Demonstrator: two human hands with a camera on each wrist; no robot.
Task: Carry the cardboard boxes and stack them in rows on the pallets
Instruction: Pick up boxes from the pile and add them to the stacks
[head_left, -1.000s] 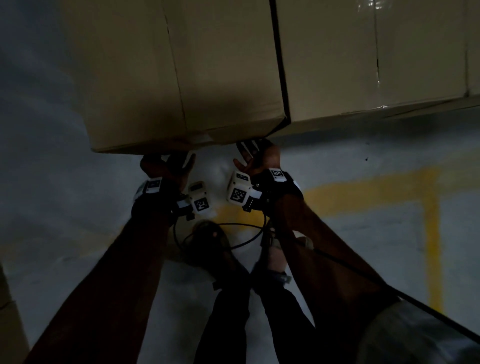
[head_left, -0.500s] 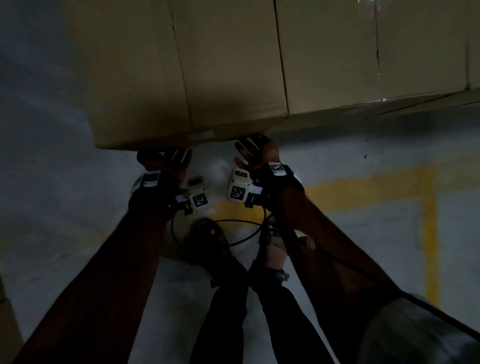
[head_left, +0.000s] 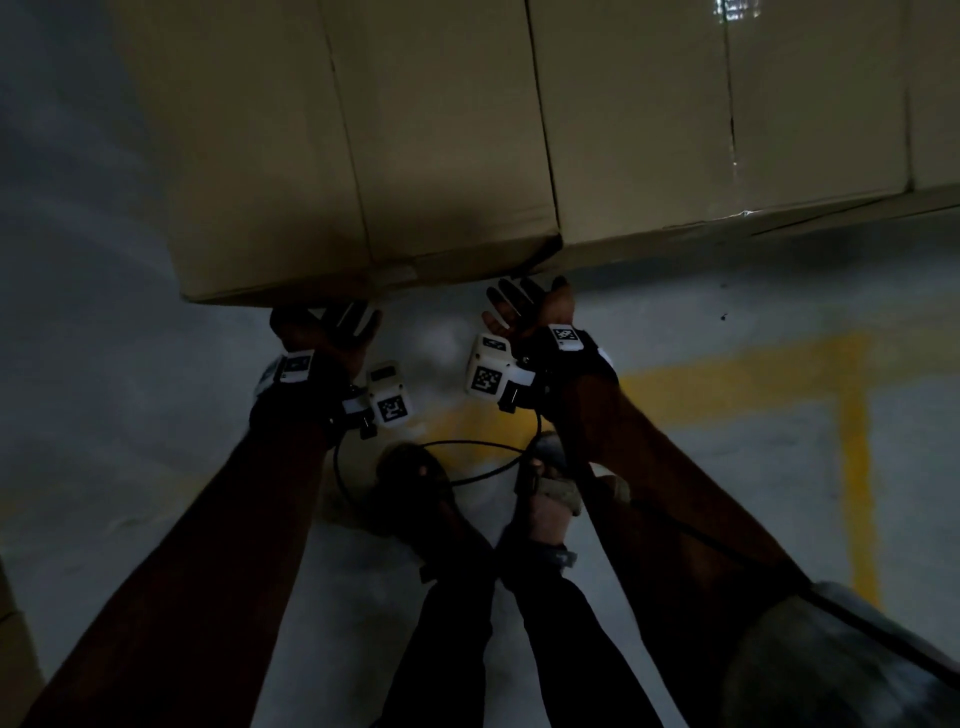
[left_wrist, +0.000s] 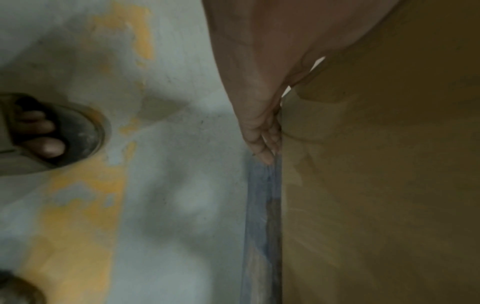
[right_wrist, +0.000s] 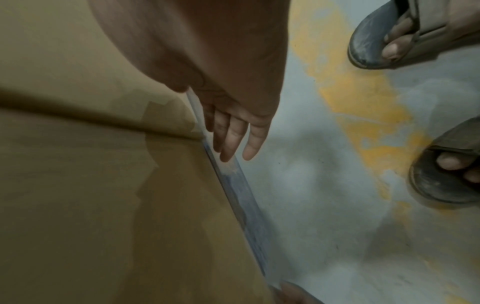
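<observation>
A large cardboard box (head_left: 337, 156) stands in front of me, flush against a neighbouring box (head_left: 675, 114) on its right. My left hand (head_left: 332, 330) is at the box's near bottom edge; in the left wrist view its straight fingers (left_wrist: 262, 142) lie flat against the box (left_wrist: 376, 185). My right hand (head_left: 524, 309) is palm up with fingers spread just below the seam between the two boxes. In the right wrist view its fingers (right_wrist: 233, 135) are straight beside the box (right_wrist: 91, 185), over a thin bluish pallet edge (right_wrist: 241, 205). Neither hand grips anything.
My sandalled feet (head_left: 415, 483) (head_left: 556, 499) stand on the grey concrete floor just behind the hands. A worn yellow painted line (head_left: 852, 467) runs across the floor on the right. Another piece of cardboard (head_left: 13, 665) shows at the bottom left edge.
The dark gap between the box and its neighbour has closed; the box now sits flush against it. My right hand has come out from under the box's edge and its fingers have spread.
</observation>
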